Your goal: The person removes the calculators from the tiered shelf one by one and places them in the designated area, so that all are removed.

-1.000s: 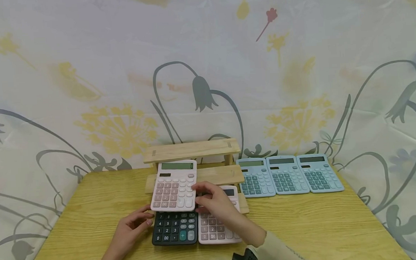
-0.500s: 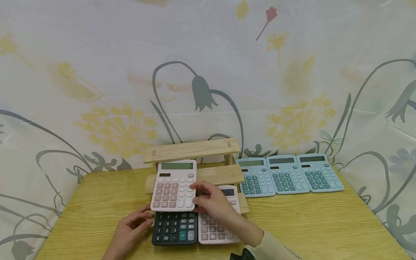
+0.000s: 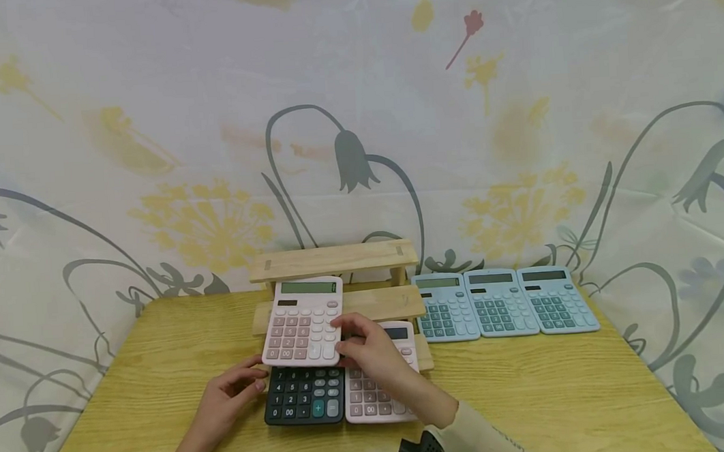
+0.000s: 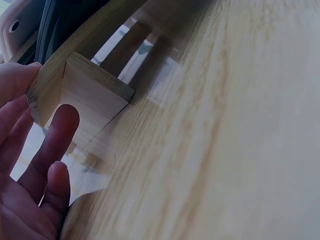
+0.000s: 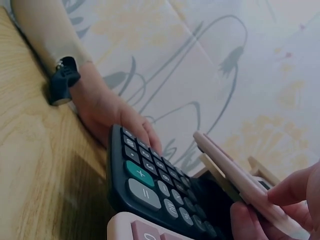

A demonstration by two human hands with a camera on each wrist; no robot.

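My right hand [image 3: 375,353] pinches the lower right edge of a pink calculator [image 3: 292,333], which leans on the middle step of a wooden tiered stand [image 3: 333,260]. In the right wrist view, fingers lie on both faces of this pink calculator [image 5: 232,162]. Below it sits a black calculator [image 3: 290,399], its display hidden behind the upper one. Beside that, a second pink calculator [image 3: 370,410] is partly covered by my right hand. My left hand [image 3: 218,403] is at the stand's left side; in the left wrist view its loosely bent fingers touch the wooden end [image 4: 47,95].
Three blue calculators, a left one [image 3: 445,317], a middle one [image 3: 502,314] and a right one [image 3: 560,311], stand in a row right of the stand. The wood-grain table [image 3: 530,388] reaches back to a flower-patterned cloth [image 3: 209,125].
My right hand has shifted slightly left along the pink calculator's lower right edge. The left hand and the calculators stay in place.
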